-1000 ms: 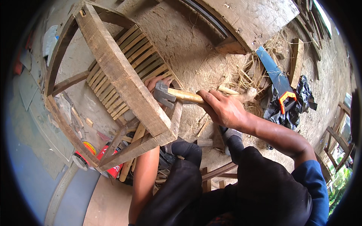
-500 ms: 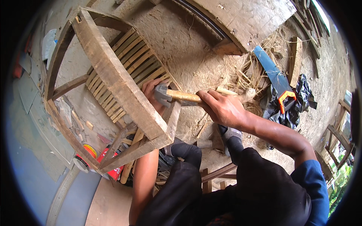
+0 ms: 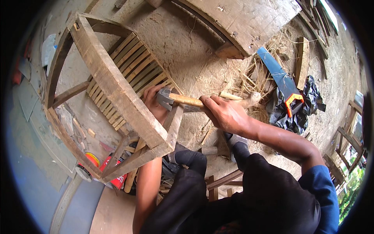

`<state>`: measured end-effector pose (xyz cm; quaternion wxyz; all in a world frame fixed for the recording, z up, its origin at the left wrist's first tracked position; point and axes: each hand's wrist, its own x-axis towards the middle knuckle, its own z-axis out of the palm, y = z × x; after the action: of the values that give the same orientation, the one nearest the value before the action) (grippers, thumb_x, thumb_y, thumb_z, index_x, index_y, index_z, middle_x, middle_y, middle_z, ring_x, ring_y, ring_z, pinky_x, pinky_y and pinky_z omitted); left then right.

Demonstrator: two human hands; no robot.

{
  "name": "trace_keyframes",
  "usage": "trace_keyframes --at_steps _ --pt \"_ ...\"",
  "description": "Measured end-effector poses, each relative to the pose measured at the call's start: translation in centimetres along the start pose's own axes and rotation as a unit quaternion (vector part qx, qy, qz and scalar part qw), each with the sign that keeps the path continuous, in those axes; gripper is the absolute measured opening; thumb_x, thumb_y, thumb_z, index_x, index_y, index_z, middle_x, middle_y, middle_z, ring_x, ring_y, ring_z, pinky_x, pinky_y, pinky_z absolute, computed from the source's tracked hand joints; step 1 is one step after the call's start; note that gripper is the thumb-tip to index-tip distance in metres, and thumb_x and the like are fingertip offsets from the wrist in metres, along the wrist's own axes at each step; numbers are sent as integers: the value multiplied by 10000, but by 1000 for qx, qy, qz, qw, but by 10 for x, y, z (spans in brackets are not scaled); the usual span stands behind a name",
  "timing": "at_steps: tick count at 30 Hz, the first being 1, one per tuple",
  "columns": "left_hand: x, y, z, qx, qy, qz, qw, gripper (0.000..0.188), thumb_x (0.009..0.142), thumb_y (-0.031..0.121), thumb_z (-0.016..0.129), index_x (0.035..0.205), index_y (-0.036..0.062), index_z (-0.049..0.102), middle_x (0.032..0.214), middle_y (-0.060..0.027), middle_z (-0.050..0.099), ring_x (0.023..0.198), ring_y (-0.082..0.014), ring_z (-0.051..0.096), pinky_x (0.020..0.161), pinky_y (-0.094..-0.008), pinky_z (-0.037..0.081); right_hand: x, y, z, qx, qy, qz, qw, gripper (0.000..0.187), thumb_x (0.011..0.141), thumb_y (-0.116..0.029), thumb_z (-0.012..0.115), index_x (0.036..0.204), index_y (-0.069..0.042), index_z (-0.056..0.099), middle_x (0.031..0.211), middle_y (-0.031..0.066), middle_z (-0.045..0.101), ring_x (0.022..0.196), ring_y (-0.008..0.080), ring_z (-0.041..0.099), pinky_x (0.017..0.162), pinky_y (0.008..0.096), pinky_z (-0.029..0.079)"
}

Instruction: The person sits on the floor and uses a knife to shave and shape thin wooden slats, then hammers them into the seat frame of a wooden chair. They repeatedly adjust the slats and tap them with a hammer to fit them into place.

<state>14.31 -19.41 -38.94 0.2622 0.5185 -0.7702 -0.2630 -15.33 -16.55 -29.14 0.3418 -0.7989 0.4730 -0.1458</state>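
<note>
Right hand: my right hand [image 3: 229, 114] is closed round the hammer's wooden handle, thumb and fingers wrapped about it, the forearm coming in from the right out of a blue sleeve [image 3: 320, 187].
Hammer: the hammer [image 3: 186, 100] lies across the view, its grey metal head to the left, beside my other hand and just past the near end of the wooden frame; I cannot tell whether the head touches the wood.
Left hand: my left hand [image 3: 151, 97] sits behind the frame's long rail, fingers bent, partly covered by rail and hammer head; I cannot tell what it grips. The forearm passes under the frame.
Wooden frame: the wooden frame [image 3: 117, 84] stands tilted on my left, its curved rails jointed at the corners.
Slats: a row of pale slats [image 3: 136, 66] shows beyond the long rail.
Saw: a blue-bladed handsaw [image 3: 277, 73] with an orange and black handle lies to my right, over crumpled black plastic [image 3: 313, 99].
Cans: a red can [image 3: 118, 180] and a yellow-banded tin [image 3: 92, 159] are near the frame's lower left corner.
Ground: dry straw [image 3: 249, 80] and wood scraps litter the floor [image 3: 194, 70] beside the saw.
</note>
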Motion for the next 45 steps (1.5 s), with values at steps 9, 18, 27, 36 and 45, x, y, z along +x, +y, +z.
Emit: trace_keyframes --at_steps 9,18,27,36,45 --pt "8 12 -6 35 11 65 997 457 786 321 856 1132 51 729 1270 -85 628 1211 -315 543 984 -455 484 -2 5 3 16 -8 18 1000 348 1004 -225 626 1286 -56 513 900 149 628 573 351 658 448 472 499" --pt "11 18 8 90 79 3 993 233 807 202 791 1030 137 793 1022 -17 718 1036 -260 655 883 -401 541 1 2 1 40 17 12 999 354 997 -219 631 1289 -53 519 909 153 631 592 361 666 455 471 508" --pt "8 16 -4 51 3 -8 999 398 814 231 829 1171 76 744 1237 -66 655 1191 -304 564 1004 -447 482 1 3 2 35 14 11 999 335 1011 -219 612 1285 -54 510 885 164 634 591 372 666 454 481 504" --pt "6 13 5 25 35 -18 999 431 776 266 851 1145 67 752 1230 -84 658 1174 -304 566 986 -443 486 -2 5 3 64 14 6 998 335 1009 -226 628 1272 -38 540 876 167 632 573 367 658 454 465 507" --pt "10 19 2 88 33 -5 996 298 860 219 783 1115 68 760 1155 -87 679 1116 -305 591 945 -433 505 -3 0 4 60 21 -21 998 321 1002 -225 635 1249 -42 540 864 148 629 586 346 664 471 462 516"
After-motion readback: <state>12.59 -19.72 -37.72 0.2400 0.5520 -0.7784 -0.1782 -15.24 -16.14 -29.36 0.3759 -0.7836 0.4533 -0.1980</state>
